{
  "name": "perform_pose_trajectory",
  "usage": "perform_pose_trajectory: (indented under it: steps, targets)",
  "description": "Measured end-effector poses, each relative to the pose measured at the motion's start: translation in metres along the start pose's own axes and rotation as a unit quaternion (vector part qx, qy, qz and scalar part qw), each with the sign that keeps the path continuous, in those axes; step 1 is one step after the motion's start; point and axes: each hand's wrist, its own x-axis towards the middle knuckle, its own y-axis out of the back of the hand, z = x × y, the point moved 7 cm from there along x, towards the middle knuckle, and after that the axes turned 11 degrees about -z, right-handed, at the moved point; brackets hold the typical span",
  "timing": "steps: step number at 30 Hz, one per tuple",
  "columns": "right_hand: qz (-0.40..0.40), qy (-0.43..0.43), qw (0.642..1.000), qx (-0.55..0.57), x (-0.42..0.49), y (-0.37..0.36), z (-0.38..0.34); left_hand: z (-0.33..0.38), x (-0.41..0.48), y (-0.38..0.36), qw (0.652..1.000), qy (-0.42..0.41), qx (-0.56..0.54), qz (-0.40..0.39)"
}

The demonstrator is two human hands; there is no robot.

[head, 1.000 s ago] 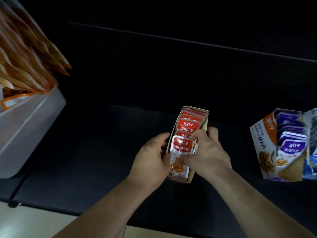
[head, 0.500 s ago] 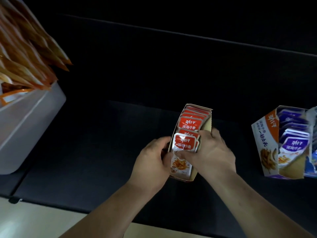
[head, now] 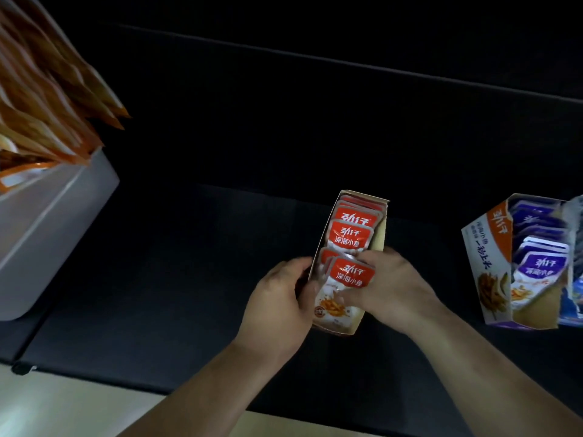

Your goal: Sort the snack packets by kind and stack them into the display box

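On the dark surface [head: 157,294], a narrow cardboard display box [head: 380,228] stands open-topped, filled front to back with a row of red snack packets [head: 348,239] leaning on one another. At the box's near end the left hand [head: 277,307] curls round its left wall and grips it. The right hand [head: 397,288] reaches in from the box's right side, pinching the front red packet [head: 353,275], which sits tilted at the near end, overlapping the one behind it. Well to the right of the box stands a second box [head: 485,263] holding purple packets [head: 541,266]. Far to the box's left, a white bin [head: 53,222] carries a fan of orange packets [head: 47,105].
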Motion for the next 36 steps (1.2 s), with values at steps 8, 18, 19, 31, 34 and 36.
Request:
perform_pose_trajectory:
  steps: [8, 18, 19, 31, 34, 36]
  targets:
    - [0.219, 0.106, 0.96, -0.135, -0.02, 0.036, -0.025, 0.004, -0.002, 0.003, 0.999, -0.003, 0.043, 0.026]
    - [0.177, 0.134, 0.974, 0.047, -0.023, 0.026, -0.006, 0.007, 0.001, 0.006, 0.997, 0.008, 0.066, 0.025]
    - [0.176, 0.125, 0.974, 0.074, -0.023, 0.026, -0.003, 0.007, 0.002, 0.006, 0.998, 0.012, 0.065, 0.022]
    - [0.195, 0.136, 0.971, 0.0, -0.042, -0.013, 0.003, 0.009, 0.006, -0.012, 0.998, 0.034, -0.057, -0.021]
    - [0.105, 0.073, 0.989, -0.076, -0.039, -0.027, 0.011, 0.007, 0.007, -0.017, 0.998, 0.041, -0.051, -0.019]
    - [0.036, 0.006, 0.992, -0.12, -0.036, -0.027, 0.011, 0.004, 0.006, -0.018, 0.997, 0.046, -0.05, -0.022]
